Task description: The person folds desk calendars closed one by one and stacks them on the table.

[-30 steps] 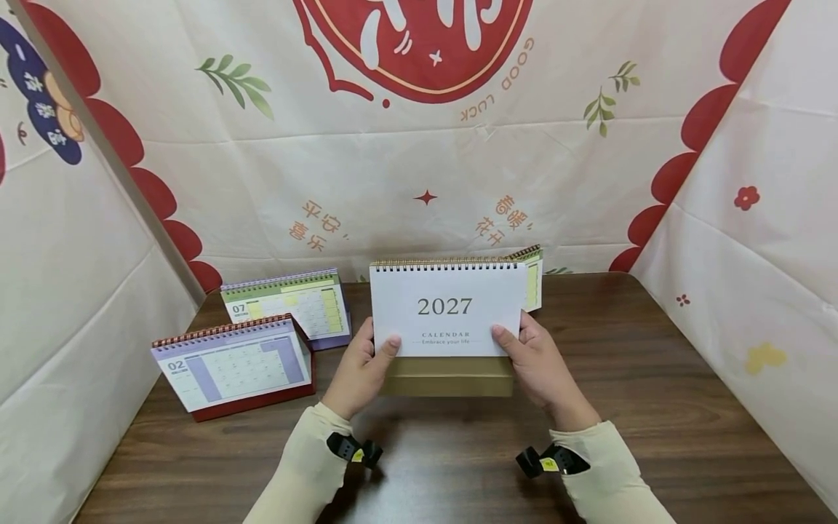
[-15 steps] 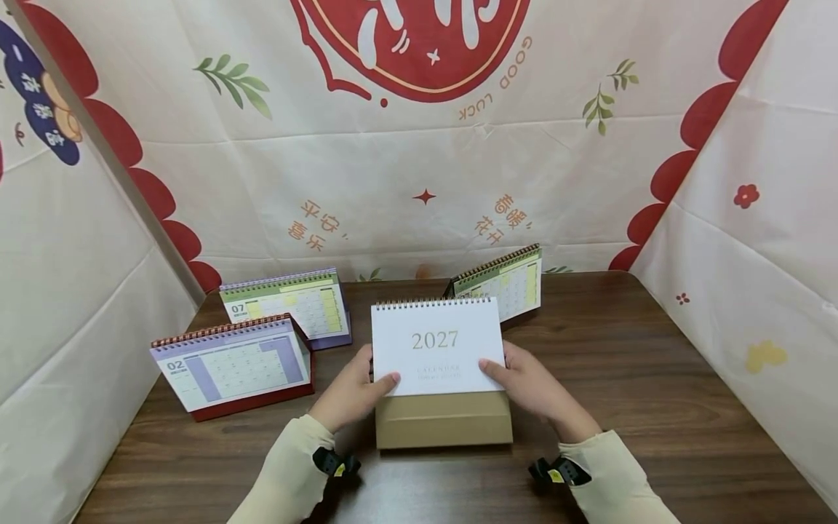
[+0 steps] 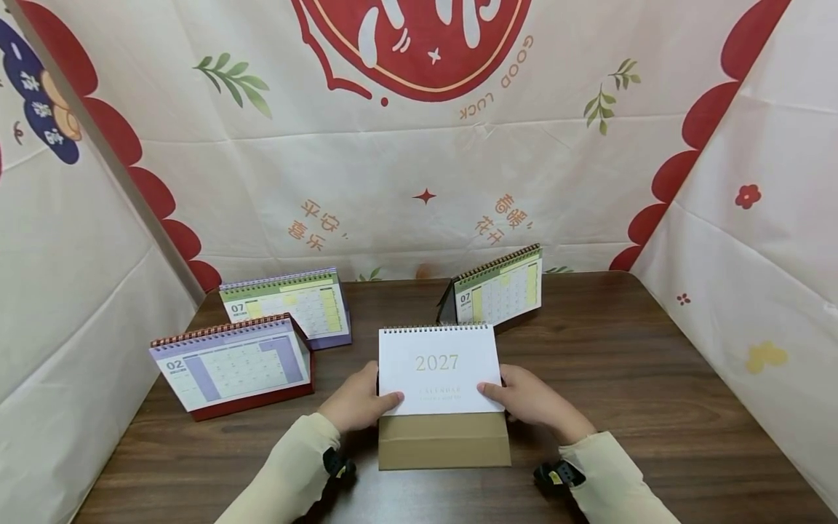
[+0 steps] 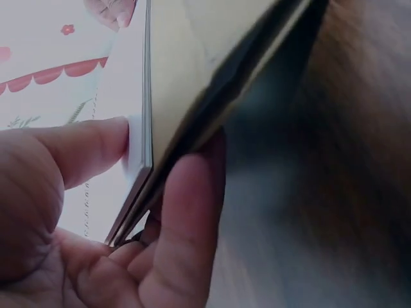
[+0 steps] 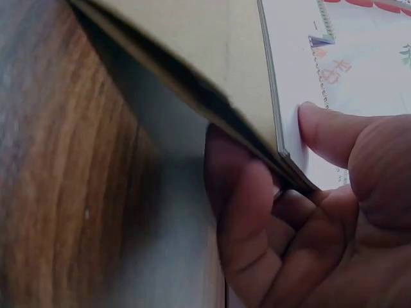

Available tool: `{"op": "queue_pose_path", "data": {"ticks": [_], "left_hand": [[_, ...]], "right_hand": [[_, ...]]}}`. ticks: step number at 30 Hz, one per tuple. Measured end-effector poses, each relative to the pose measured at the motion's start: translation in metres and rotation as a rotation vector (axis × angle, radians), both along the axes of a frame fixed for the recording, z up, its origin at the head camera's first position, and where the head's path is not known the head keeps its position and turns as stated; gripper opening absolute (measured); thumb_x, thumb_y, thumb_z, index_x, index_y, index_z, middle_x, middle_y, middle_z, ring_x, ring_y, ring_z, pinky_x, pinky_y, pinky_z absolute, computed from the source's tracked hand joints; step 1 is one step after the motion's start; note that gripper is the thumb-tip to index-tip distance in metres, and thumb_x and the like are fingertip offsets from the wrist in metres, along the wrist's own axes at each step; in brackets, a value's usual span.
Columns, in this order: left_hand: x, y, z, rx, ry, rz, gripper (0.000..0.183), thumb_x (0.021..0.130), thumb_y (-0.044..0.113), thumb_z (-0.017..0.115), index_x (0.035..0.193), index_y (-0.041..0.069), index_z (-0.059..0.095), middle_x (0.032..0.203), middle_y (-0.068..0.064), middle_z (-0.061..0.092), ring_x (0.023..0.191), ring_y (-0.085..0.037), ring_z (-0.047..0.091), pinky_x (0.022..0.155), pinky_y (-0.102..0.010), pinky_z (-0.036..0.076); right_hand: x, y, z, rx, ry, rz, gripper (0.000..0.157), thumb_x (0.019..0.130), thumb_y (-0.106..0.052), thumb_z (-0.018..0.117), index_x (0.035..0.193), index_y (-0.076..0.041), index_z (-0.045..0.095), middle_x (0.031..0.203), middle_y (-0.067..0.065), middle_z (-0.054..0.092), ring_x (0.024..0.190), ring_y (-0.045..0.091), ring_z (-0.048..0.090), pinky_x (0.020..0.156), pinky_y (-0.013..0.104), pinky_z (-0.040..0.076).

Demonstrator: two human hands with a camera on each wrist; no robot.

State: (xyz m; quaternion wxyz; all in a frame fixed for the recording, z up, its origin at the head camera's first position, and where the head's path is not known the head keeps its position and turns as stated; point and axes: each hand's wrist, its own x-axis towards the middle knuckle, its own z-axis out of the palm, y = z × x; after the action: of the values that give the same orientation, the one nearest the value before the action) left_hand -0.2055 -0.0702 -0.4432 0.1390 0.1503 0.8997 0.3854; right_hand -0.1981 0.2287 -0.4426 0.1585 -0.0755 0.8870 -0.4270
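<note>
A white desk calendar (image 3: 437,393) marked 2027, with a spiral along its top and a gold-brown card base, is held by both hands near the middle of the table. My left hand (image 3: 358,397) grips its left edge, thumb on the white cover and the other fingers behind. On the opposite edge my right hand (image 3: 538,399) does the same. In the left wrist view the fingers (image 4: 186,224) curl round behind the card base. The right wrist view shows the thumb (image 5: 331,131) on the cover, with fingers bent under the base.
At the left, a red-based calendar (image 3: 236,367) showing 02 stands in front of a purple-based calendar (image 3: 288,309) showing 07. Behind the held one, to the right, is a dark-based calendar (image 3: 499,287). A printed cloth (image 3: 393,167) hangs behind the brown wooden table (image 3: 655,407).
Both hands have brought the white calendar down and toward the person, and it now leans further back. The dark-based calendar behind it has come into view. The other calendars stay put.
</note>
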Motion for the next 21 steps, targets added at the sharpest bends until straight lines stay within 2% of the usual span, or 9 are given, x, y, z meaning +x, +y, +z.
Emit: {"op": "queue_pose_path", "data": {"ticks": [7,13,21], "left_hand": [[-0.0026,0.0018,-0.0033,-0.065,0.015,0.017,0.058,0.085,0.04,0.064,0.122,-0.001,0.046,0.112,-0.014,0.057,0.097,-0.022,0.056,0.084,-0.044,0.045],[-0.005,0.0035,-0.0069,-0.103,0.026,0.032,0.057,0.084,0.043,0.063,0.119,0.0,0.048,0.107,-0.013,0.059,0.095,-0.021,0.056,0.082,-0.042,0.045],[-0.0029,0.0061,-0.0089,-0.167,0.04,0.035,0.057,0.081,0.046,0.065,0.11,-0.001,0.054,0.097,-0.012,0.062,0.088,-0.023,0.059,0.076,-0.042,0.047]], "right_hand": [[-0.0057,-0.0004,-0.0062,0.102,0.026,-0.012,0.028,0.092,-0.032,0.056,0.107,-0.01,0.063,0.078,0.001,0.06,0.065,0.015,0.05,0.059,0.031,0.041],[-0.0099,-0.0028,-0.0052,0.158,0.012,-0.036,0.024,0.092,-0.03,0.056,0.103,-0.01,0.063,0.076,0.001,0.059,0.065,0.016,0.05,0.06,0.031,0.041],[-0.0072,-0.0036,0.0015,0.326,0.068,-0.032,0.027,0.087,-0.035,0.062,0.094,-0.008,0.061,0.07,0.001,0.054,0.063,0.016,0.047,0.056,0.03,0.039]]}}
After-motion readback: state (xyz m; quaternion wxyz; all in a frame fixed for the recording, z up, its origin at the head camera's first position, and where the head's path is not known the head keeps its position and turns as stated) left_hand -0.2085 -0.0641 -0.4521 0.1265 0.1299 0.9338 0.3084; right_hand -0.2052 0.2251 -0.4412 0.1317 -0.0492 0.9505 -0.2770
